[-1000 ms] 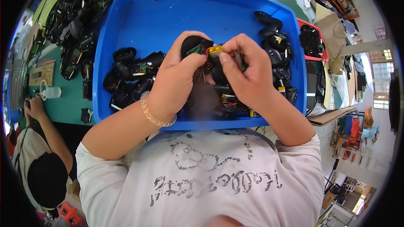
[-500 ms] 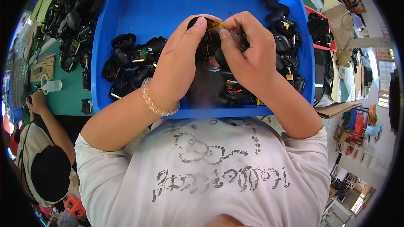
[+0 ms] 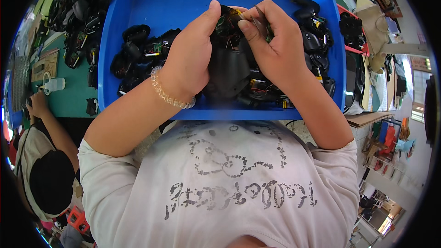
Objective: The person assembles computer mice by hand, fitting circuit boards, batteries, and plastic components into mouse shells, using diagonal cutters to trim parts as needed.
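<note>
Over the blue bin, my left hand (image 3: pixel 190 55) cups an opened black game controller (image 3: pixel 225 30) with a green board and thin red wires showing. Its thumb points up and away from the part. My right hand (image 3: pixel 278 41) is closed, thumb and forefinger pinching at a yellow-wrapped piece (image 3: pixel 235 14) at the controller's top. A pointed grey metal tool (image 3: pixel 261 17), like tweezers, sticks out between its fingers; its lower end is hidden in the palm. Beneath my hands lies a smooth black shell (image 3: pixel 227 71).
A blue bin (image 3: pixel 106 64) holds several opened black controllers (image 3: pixel 135 55) along its left, right and near sides. More are heaped on the green table (image 3: pixel 69 96) at left, where another person's hand (image 3: pixel 39 104) rests. A red crate (image 3: pixel 366 48) stands at right.
Both hands have shifted slightly farther away with the controller. My left thumb has lifted off the part and straightened. The black shell below shows more plainly.
</note>
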The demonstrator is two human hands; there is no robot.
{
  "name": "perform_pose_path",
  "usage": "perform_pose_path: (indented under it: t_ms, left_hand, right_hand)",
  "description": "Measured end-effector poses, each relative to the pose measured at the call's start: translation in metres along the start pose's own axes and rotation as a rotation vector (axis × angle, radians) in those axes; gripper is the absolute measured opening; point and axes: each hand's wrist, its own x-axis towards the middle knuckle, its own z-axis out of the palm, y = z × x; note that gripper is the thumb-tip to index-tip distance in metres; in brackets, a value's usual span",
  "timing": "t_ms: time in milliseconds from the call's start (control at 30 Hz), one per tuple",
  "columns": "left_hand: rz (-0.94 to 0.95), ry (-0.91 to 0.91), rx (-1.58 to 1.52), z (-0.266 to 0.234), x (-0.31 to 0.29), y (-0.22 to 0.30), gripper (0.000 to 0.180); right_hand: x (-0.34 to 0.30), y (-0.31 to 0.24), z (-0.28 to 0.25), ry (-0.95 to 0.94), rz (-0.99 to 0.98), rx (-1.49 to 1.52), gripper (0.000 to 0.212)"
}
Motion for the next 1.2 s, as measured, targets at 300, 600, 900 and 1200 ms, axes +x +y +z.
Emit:
perform_pose_path:
  t_ms: [300, 600, 900, 1200]
  left_hand:
    - [-0.032, -0.265, -0.219, -0.019, 0.008, -0.003, 0.041]
    - [0.033, -0.424, -0.185, -0.016, 0.002, -0.001, 0.045]
    - [0.113, -0.196, 0.117, -0.007, 0.002, -0.003, 0.046]
    - [-0.007, -0.103, 0.1, -0.005, 0.002, 0.0, 0.043]
  right_hand:
    - [0.004, 0.001, -0.005, -0.037, -0.065, -0.182, 0.009]
    - [0.0, 0.007, 0.0, 0.081, -0.304, -0.238, 0.008]
    - [-0.002, -0.007, -0.014, -0.091, -0.202, -0.372, 0.008]
    - [0.001, 0.0, -0.019, -0.213, -0.162, -0.364, 0.007]
